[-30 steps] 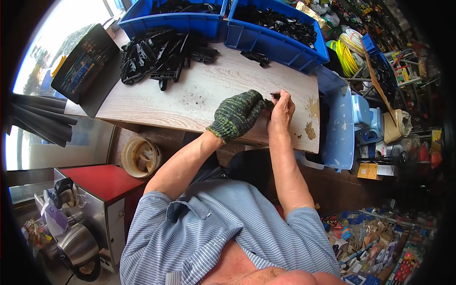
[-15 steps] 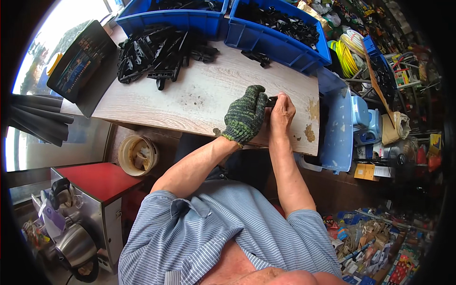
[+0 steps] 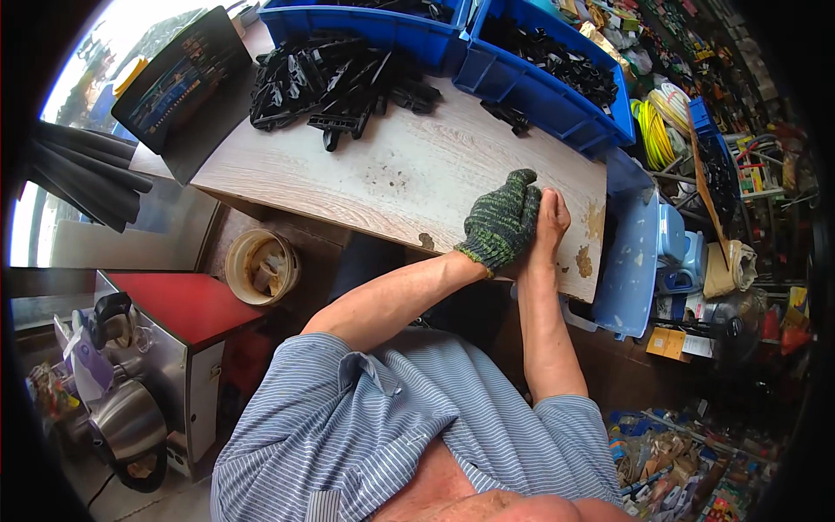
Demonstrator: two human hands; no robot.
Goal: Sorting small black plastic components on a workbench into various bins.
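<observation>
- Left hand (image 3: 504, 224), in a green knit glove, and bare right hand (image 3: 550, 228) are pressed together, palm side to palm side, near the right front corner of the wooden tabletop (image 3: 409, 178).
- What sits between them is hidden; possibly a small dark part, cannot confirm. Whether either hand pinches anything: cannot tell.
- Both hands rest on or just above the board, close to its front edge; the forearms cross that edge from below.
- Chipped, yellowish patches (image 3: 584, 259) mark the board just right of the hands, at the corner.
- Bare board lies left of and behind the hands, with a few dark stains; this is the widest open stretch.
- A lone black plastic part (image 3: 507, 115) lies beyond the hands, near the right blue bin (image 3: 557, 117).
- A pile of black plastic parts (image 3: 335, 83) covers the far left of the board, well apart from the hands.
- Two blue bins close off the far edge; the right one holds more black parts, and the left blue bin (image 3: 383, 30) touches the pile.
- A dark tray-like case (image 3: 178, 83) overhangs the board's left end.
- Right of the board stands a pale blue stool (image 3: 631, 261), just beside the corner, with cluttered shelving past it.
- Below the front edge, left: a round tub (image 3: 261, 265), then a red-topped cabinet (image 3: 187, 304).
</observation>
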